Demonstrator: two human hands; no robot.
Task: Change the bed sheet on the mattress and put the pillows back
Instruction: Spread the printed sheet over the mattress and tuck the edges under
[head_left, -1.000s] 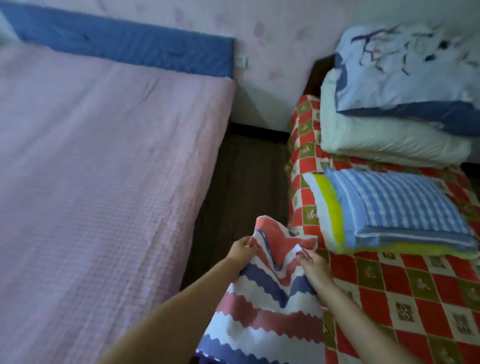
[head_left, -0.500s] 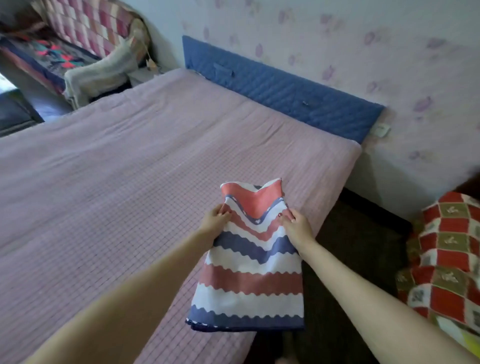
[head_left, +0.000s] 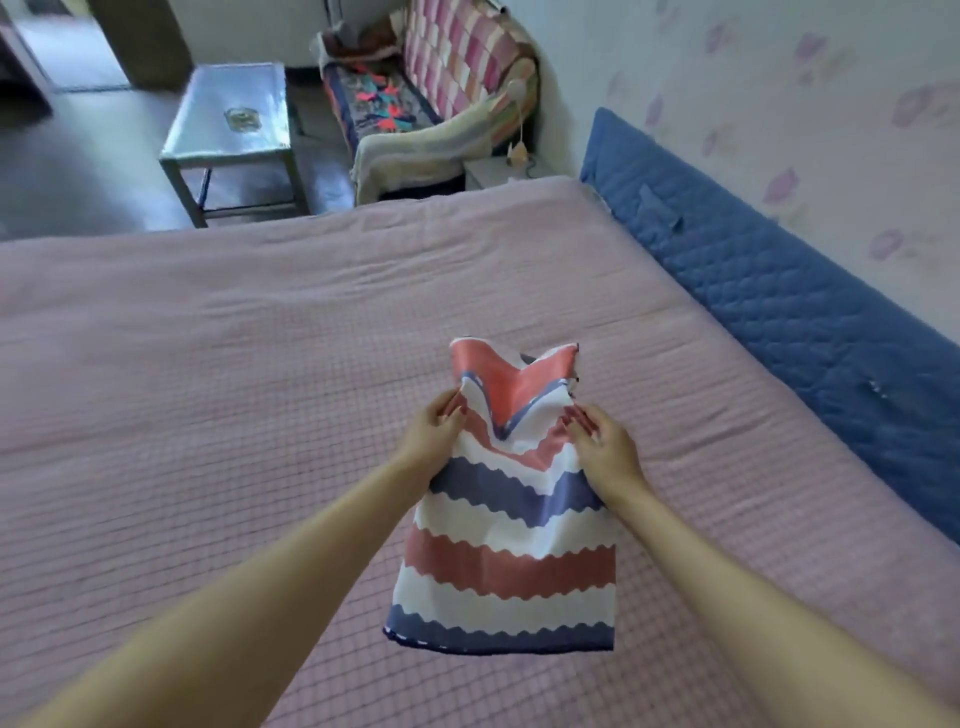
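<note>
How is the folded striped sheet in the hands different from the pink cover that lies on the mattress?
The striped sheet has wavy bands of red, white and dark blue; the pink cover is one plain colour with a fine quilted grid. The striped sheet is folded into a small bundle, the pink cover is spread flat over the mattress. The left hand and right hand hold the striped sheet up; the pink cover lies untouched. Both are cloth bedding.
</note>
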